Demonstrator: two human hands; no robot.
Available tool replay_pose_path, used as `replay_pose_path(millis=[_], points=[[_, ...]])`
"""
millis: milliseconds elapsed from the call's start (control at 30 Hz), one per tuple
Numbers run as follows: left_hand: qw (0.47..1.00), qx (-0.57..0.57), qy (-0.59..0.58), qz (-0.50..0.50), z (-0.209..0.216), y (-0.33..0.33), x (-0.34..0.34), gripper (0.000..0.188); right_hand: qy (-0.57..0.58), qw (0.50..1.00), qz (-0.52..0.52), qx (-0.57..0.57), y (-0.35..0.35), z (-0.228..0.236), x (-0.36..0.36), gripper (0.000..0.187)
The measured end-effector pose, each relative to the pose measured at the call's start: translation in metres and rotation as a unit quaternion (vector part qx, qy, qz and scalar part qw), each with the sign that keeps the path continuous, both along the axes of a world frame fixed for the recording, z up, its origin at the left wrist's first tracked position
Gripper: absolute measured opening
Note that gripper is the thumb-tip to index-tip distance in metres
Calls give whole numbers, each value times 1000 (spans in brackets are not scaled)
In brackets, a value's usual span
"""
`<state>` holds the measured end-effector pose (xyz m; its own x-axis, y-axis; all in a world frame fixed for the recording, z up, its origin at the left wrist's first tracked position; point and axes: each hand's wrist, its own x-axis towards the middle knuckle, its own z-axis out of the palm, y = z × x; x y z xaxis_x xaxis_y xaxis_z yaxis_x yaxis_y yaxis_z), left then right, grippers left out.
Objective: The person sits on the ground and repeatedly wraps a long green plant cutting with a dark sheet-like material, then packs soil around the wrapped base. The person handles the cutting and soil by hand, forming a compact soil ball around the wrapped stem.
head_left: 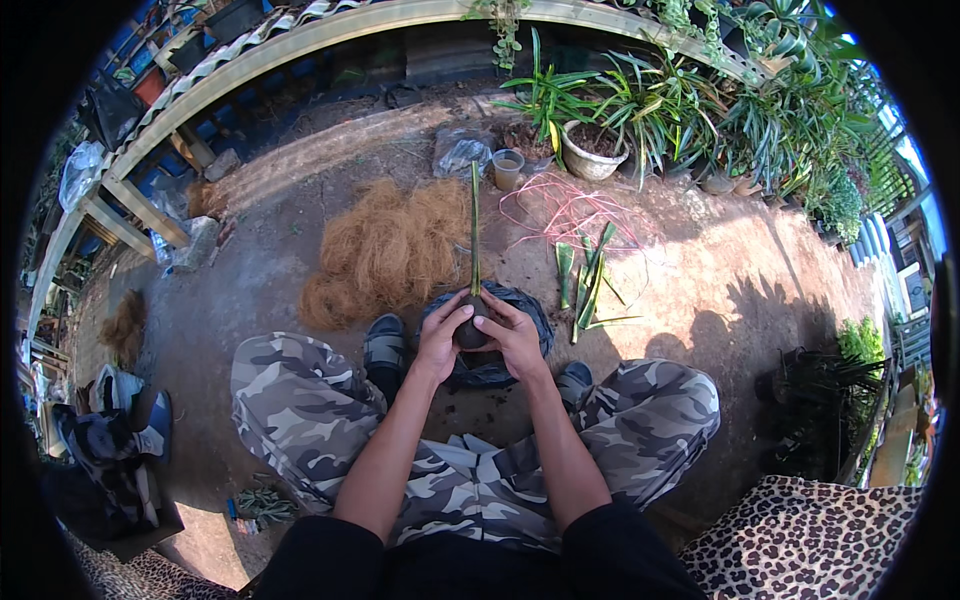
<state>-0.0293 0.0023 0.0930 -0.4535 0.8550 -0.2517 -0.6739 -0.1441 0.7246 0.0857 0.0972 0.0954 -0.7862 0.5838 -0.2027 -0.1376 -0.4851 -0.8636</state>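
Between my legs, my left hand (439,338) and my right hand (512,336) are cupped round a dark ball of soil (471,333). Both thumbs press on its near side, and the fingers curl along its flanks. A long green plant cutting (475,230) rises upright from the top of the ball. Under my hands lies a crumpled black plastic bag (541,322); what it contains is mostly hidden. Loose brown fibre (400,240) is heaped beyond my left hand. Past my right hand lie cut green leaves (592,280) and a tangle of pink string (575,212).
A plastic cup (507,170) stands beside a clear plastic bag (462,153). Behind the string is a white pot (592,158) with a leafy plant, and more plants line the far right. A smaller fibre clump (124,320) sits at left. Leopard-print cloth (800,540) covers the near right.
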Motion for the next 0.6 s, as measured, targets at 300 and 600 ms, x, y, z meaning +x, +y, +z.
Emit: replay_pose_path(millis=[300, 600], points=[[999, 1, 13, 31, -2, 3, 1, 36, 2, 1000, -28, -9, -3, 0, -1, 48], [998, 6, 21, 53, -10, 5, 3, 27, 4, 998, -38, 43, -4, -5, -3, 49]])
